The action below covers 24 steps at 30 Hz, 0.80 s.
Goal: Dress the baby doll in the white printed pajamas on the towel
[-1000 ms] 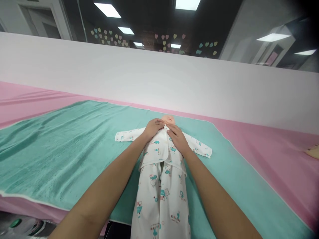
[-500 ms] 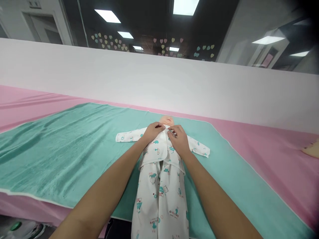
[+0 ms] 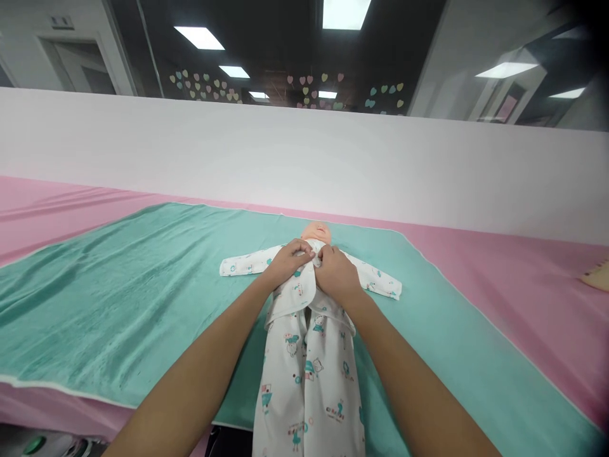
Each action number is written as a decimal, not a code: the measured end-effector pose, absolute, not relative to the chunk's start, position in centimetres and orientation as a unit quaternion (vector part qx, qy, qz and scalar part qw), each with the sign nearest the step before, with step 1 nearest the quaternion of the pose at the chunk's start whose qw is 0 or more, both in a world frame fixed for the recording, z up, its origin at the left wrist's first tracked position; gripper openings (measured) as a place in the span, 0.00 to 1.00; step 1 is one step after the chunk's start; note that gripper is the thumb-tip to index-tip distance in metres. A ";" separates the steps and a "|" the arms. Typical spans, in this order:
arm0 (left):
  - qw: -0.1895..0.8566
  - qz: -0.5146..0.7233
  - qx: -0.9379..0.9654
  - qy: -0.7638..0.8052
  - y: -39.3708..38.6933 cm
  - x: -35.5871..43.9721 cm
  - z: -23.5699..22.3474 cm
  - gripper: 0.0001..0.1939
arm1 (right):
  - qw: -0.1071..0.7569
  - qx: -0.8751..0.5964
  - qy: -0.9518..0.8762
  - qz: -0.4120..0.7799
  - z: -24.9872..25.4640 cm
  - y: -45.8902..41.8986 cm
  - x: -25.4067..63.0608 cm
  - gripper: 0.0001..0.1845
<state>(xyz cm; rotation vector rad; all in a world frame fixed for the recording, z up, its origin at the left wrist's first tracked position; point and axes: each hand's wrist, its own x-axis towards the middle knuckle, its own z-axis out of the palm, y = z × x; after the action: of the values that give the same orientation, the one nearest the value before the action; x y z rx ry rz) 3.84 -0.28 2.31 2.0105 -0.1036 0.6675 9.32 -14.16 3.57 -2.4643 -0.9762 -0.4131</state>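
Note:
A baby doll (image 3: 316, 231) lies on its back, dressed in a white printed top (image 3: 295, 293) and matching trousers (image 3: 309, 381). The top's sleeves stretch out to both sides, and its lower front edges part above the trousers. My left hand (image 3: 290, 261) is closed, pinching the front edge of the top at the upper chest. Just beside it my right hand (image 3: 337, 271) is closed on the opposite front edge, its fingers curled in. Any fastener between the fingertips is too small to make out.
Beneath the doll spreads a teal blanket (image 3: 143, 304) over a pink sheet (image 3: 523, 285). A white wall (image 3: 238, 152) rises behind, with dark glass above it. At the far right edge is a beige object (image 3: 597, 276), partly cut off.
Both hands have moved slightly down the chest. The right hand's fingers have curled in closer to the left hand at the top's front edges.

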 end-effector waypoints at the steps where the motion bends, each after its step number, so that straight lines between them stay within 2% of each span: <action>1: 0.479 0.282 0.830 -0.039 -0.3 3.9 2.2 0.10 | 0.232 -0.895 -0.351 -0.147 3.6 -14.1 9.4 0.10; 6: 0.398 0.272 0.873 -0.070 -0.4 4.1 2.0 0.22 | 0.264 -0.882 -0.362 -0.148 3.4 -14.2 9.8 0.06; 15: 0.303 0.285 0.908 -0.045 -0.4 4.3 2.1 0.19 | 0.364 -0.843 -0.372 -0.139 2.6 -14.3 10.5 0.07; 24: 0.326 0.263 0.907 -0.031 -0.4 4.2 2.0 0.22 | 0.406 -0.824 -0.369 -0.139 2.3 -14.6 10.4 0.07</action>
<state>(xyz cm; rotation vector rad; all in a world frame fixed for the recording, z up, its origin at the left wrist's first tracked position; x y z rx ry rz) 4.23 -0.42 1.95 2.3774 -0.0803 0.6896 10.41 -14.55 2.28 -2.0784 -0.9315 -0.3505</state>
